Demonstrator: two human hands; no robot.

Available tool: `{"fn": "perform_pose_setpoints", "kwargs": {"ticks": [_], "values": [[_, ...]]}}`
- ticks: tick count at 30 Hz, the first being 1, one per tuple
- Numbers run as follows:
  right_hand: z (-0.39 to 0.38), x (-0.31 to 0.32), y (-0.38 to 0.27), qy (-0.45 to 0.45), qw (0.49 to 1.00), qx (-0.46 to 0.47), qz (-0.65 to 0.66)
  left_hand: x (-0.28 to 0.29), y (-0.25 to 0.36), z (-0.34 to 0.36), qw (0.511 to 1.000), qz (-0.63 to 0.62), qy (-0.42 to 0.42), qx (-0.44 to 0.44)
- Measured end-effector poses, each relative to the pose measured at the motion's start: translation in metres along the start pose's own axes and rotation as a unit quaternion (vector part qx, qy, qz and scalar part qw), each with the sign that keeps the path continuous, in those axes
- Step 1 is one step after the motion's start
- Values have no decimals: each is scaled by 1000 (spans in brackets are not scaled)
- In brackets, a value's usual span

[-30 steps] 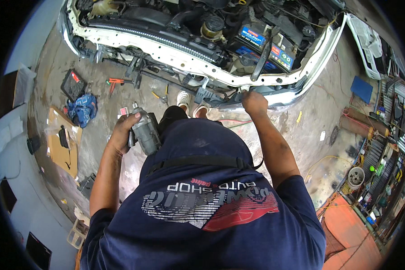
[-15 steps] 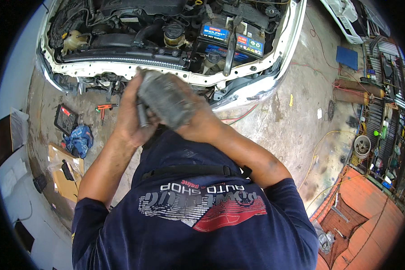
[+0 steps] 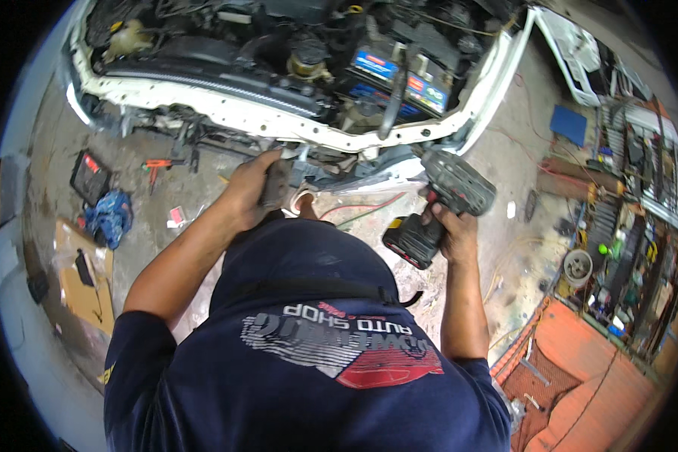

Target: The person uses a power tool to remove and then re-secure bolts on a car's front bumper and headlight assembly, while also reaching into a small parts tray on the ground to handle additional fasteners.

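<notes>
Right hand: at 2 o'clock we've got the right hand [image 3: 457,230] wrapped snugly round the grip of a cordless driver [image 3: 463,185], nose aimed up toward 11.
Left hand: at 10 o'clock the left hand [image 3: 250,190] is clamped on a dark blocky part [image 3: 277,183]; we can't make out all the fingers, or exactly what that part is.
Car front: 12 o'clock, engine bay exposed, pale crossbar [image 3: 226,114] bare with its holes showing, so we'd call the front trim off.
White panel: lies over at 2 o'clock, far from the driver [image 3: 565,56], looks like removed bodywork to us.
Battery: sits in the bay around 1 o'clock, dark bar across the car battery [image 3: 399,79].
Progress: looks partway, honestly. Dark brackets hang below the crossbar, and we can't see whether any fastener is loose or how much is left. Driver tip is near the front edge; contact, can't tell.
Floor: orange-handled tool [image 3: 157,163] at 10, blue cloth [image 3: 108,216] at 9.
</notes>
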State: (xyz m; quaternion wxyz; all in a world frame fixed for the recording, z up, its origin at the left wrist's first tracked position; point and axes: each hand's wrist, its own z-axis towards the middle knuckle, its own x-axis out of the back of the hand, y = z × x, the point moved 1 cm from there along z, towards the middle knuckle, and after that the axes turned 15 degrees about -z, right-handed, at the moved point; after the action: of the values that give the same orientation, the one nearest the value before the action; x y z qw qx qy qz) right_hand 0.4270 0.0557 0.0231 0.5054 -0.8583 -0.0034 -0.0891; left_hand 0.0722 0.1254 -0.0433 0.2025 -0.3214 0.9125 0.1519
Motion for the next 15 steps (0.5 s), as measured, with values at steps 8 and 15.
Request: {"fn": "perform_pose_setpoints", "kwargs": {"ticks": [8, 15], "values": [[-26, -85, -59, -102, 817, 347, -450, -60, 8, 4, 993, -103, -7, -62], [-26, -110, -63, -57, 823, 297, -482, -82, 7, -8, 996, -67, 8, -64]]}}
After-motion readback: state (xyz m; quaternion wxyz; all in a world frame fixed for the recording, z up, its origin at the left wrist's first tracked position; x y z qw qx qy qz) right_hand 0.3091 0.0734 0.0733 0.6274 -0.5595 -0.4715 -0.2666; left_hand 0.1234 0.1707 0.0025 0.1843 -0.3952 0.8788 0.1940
